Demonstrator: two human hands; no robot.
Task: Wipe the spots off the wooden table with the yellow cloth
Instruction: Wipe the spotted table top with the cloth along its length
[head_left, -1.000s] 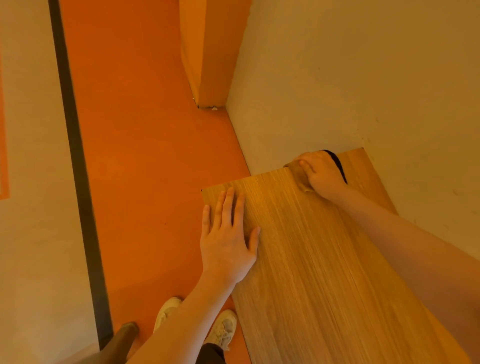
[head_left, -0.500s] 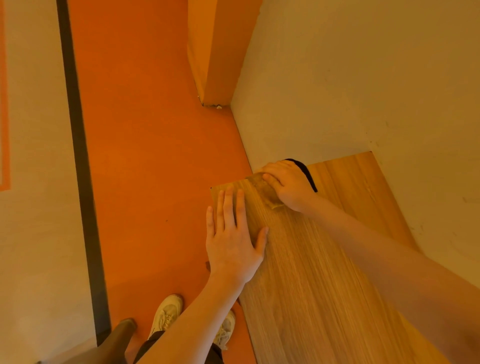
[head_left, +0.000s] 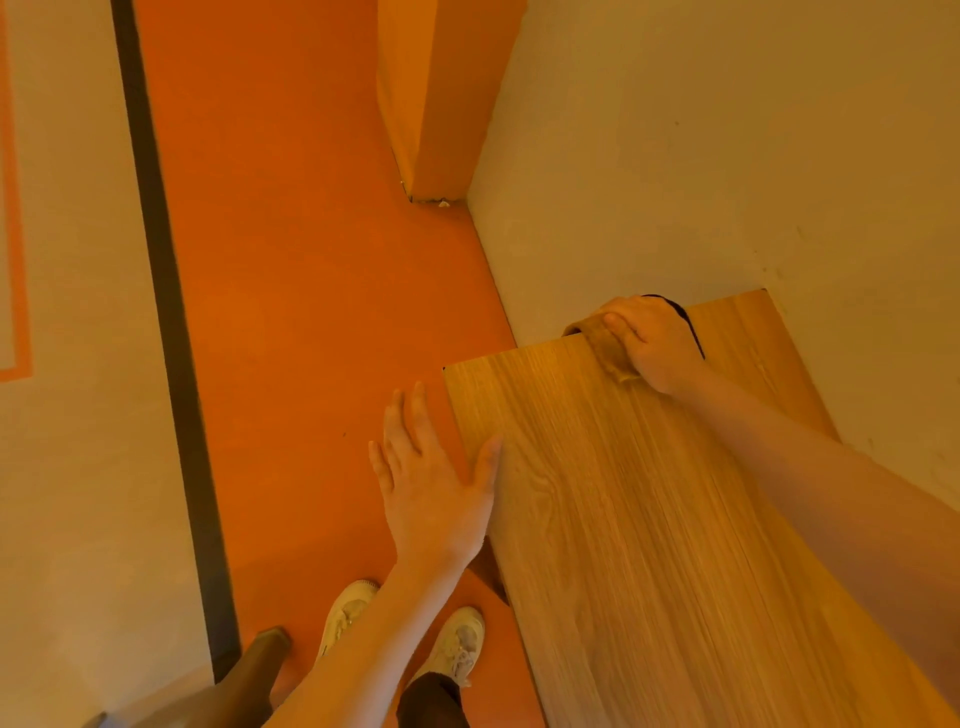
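Observation:
The wooden table (head_left: 649, 545) fills the lower right, its far edge against the wall. My right hand (head_left: 655, 340) presses the yellow cloth (head_left: 605, 347) onto the table at that far edge; the cloth shows only partly, bunched under the fingers and poking over the edge. A dark band sits behind this hand. My left hand (head_left: 431, 478) is flat with fingers spread, mostly over the floor beside the table's left edge, only the thumb lying on the wood. I cannot make out any spots on the surface.
An orange floor (head_left: 291, 312) runs along the table's left side, with my two white shoes (head_left: 410, 634) on it. A pale wall (head_left: 701, 156) stands behind the table and an orange pillar (head_left: 436, 93) juts out further back. A dark stripe (head_left: 166, 338) borders the floor at left.
My right hand slid the cloth from the table's far left corner back to the right along the far edge. My left hand shifted left off the tabletop, leaving only the thumb on it.

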